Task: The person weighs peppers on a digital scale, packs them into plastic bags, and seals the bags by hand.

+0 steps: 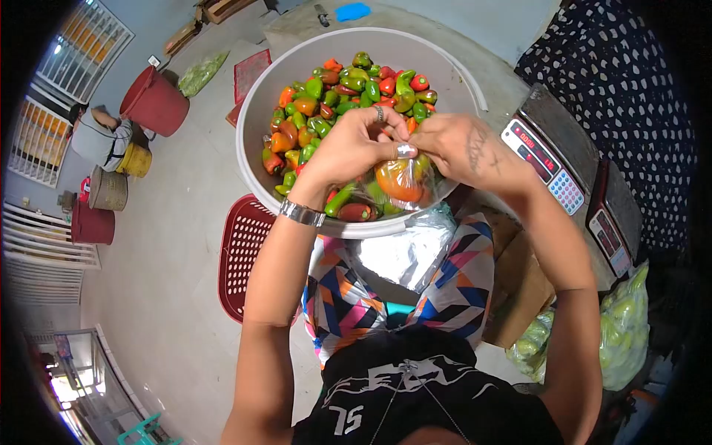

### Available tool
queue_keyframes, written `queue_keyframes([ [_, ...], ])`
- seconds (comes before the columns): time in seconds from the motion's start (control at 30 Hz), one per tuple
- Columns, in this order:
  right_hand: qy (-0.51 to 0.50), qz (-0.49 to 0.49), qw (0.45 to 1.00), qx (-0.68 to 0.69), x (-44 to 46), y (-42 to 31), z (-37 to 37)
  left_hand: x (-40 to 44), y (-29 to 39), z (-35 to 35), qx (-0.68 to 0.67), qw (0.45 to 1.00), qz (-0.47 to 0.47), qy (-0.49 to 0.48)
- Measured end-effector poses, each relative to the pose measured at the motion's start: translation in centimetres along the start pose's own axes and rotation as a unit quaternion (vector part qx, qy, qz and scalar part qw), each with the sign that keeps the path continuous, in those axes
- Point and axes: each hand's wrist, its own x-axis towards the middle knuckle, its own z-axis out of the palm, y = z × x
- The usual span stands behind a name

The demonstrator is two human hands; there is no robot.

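Knotted together, the fingers of your left hand (363,146) and right hand (454,142) pinch the neck of a clear plastic bag (399,194) over the five-o'clock side of the basin (261,104). Its long axis runs roughly twelve to six, neck toward twelve, filled body below your fingertips at six.

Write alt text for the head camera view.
Left hand and right hand hold the top of a clear plastic bag of peppers over a large tub of loose red, green and orange peppers; two digital scales stand at right.
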Motion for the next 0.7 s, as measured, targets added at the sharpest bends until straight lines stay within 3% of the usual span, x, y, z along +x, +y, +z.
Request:
queue_keyframes([
  [0.1, 0.019, 0.076, 0.997, -0.019, 1.2, -0.5, 0.0, 0.3, -0.4, -0.4, 0.037, 0.996, -0.064, 0.045],
  [0.2, 0.044, 0.108, 0.993, -0.016, 1.5, -0.4, 1.5, 0.1, -0.9, -0.4, 0.061, 0.993, -0.053, 0.081],
  [0.3, 0.115, 0.070, 0.991, -0.026, 1.4, -0.1, 3.7, -0.2, -0.7, -0.4, 0.122, 0.988, -0.056, 0.073],
  [0.4, 0.030, 0.159, 0.987, -0.006, 1.2, -0.8, 3.1, -0.6, -0.5, -0.5, 0.132, 0.988, -0.080, 0.014],
  [0.43, -0.023, 0.229, 0.969, 0.087, 1.4, -0.7, 2.6, -0.9, -0.4, -0.4, 0.121, 0.991, -0.066, 0.007],
  [0.5, -0.125, 0.360, 0.885, 0.269, 1.9, 0.1, 1.9, -1.1, -0.5, -0.1, 0.097, 0.995, -0.038, -0.013],
  [0.53, -0.149, 0.421, 0.738, 0.506, 1.4, 1.4, 2.8, -1.1, -1.2, -0.1, 0.087, 0.996, -0.026, -0.008],
  [0.63, -0.149, 0.458, 0.472, 0.739, 0.1, 1.9, 4.6, -1.8, -1.9, 0.1, 0.118, 0.991, -0.057, -0.011],
  [0.7, -0.028, 0.403, 0.712, 0.574, -0.7, 1.4, 5.4, -2.5, -2.3, 0.6, 0.103, 0.993, -0.053, 0.015],
])
